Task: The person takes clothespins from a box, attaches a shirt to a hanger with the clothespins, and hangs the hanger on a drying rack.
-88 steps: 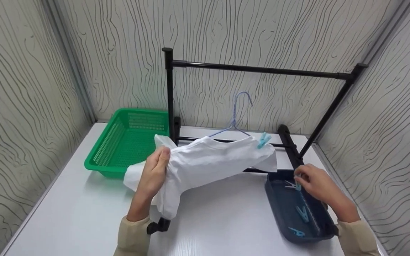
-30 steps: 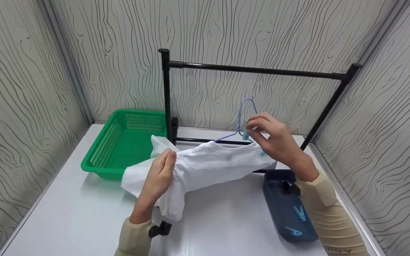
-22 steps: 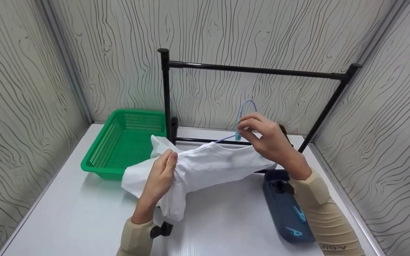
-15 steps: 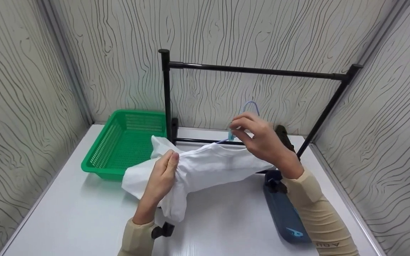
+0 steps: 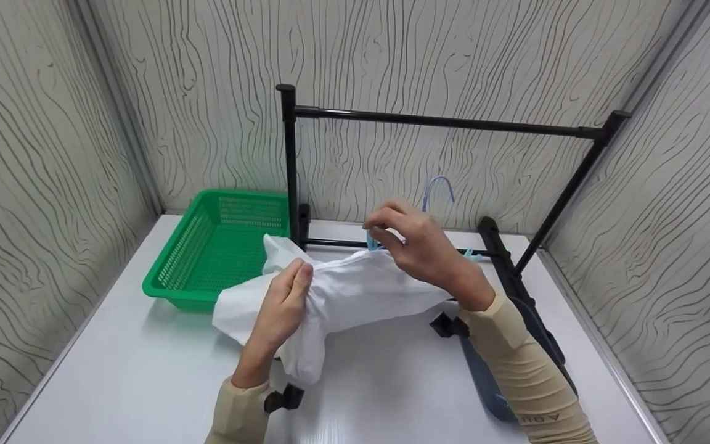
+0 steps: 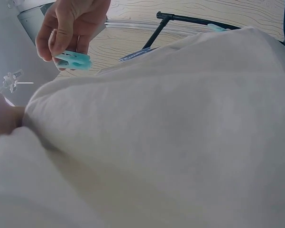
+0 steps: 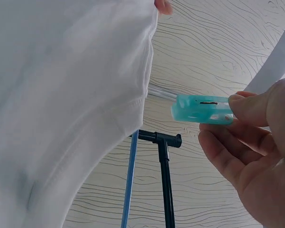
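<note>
A white T-shirt (image 5: 361, 296) hangs on a blue wire hanger (image 5: 438, 185), whose hook stands up above the neckline. My left hand (image 5: 281, 302) grips the shirt near its left shoulder, thumb on top, with cloth bunched below. My right hand (image 5: 423, 246) pinches a light-blue clothespin (image 7: 201, 109) between thumb and fingers, over the neckline in the head view. In the right wrist view the pin is apart from the cloth edge. A second light-blue clothespin (image 5: 471, 254) sits at the shirt's right shoulder, partly hidden behind my right hand.
A black rack (image 5: 447, 121) with a top bar stands behind the shirt. To the left is a green basket (image 5: 170, 290). A dark blue bin (image 5: 478, 376) lies at the right, largely covered by my right forearm; a clothespin (image 5: 503, 401) shows in it.
My right hand has come up from the bin with a clothespin and moved left along the shirt's top, past the hanger hook. My left hand keeps its grip on the shirt.
</note>
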Available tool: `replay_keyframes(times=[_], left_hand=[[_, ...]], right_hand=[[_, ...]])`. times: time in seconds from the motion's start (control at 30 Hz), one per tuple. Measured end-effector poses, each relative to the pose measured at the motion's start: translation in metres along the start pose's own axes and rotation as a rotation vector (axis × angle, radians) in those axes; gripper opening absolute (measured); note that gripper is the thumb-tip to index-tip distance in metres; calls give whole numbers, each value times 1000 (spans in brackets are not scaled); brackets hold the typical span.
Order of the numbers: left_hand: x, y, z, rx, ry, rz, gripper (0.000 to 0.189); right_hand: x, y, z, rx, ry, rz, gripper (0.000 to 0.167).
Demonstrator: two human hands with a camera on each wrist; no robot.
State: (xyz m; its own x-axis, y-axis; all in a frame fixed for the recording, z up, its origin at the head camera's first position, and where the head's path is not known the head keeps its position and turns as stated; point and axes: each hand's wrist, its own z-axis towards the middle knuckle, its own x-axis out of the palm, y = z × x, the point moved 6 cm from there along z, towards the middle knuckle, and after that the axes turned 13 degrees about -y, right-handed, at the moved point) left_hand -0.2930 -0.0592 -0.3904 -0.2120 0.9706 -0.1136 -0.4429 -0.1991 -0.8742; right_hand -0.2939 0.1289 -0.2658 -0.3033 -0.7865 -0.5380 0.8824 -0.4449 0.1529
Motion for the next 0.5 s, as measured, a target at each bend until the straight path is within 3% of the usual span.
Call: replay_keyframes(times=[0.5], left_hand=[[-1,-4,-3,-9,7,0,32]], right_hand=[[21,9,-1,-1,59,74,6]])
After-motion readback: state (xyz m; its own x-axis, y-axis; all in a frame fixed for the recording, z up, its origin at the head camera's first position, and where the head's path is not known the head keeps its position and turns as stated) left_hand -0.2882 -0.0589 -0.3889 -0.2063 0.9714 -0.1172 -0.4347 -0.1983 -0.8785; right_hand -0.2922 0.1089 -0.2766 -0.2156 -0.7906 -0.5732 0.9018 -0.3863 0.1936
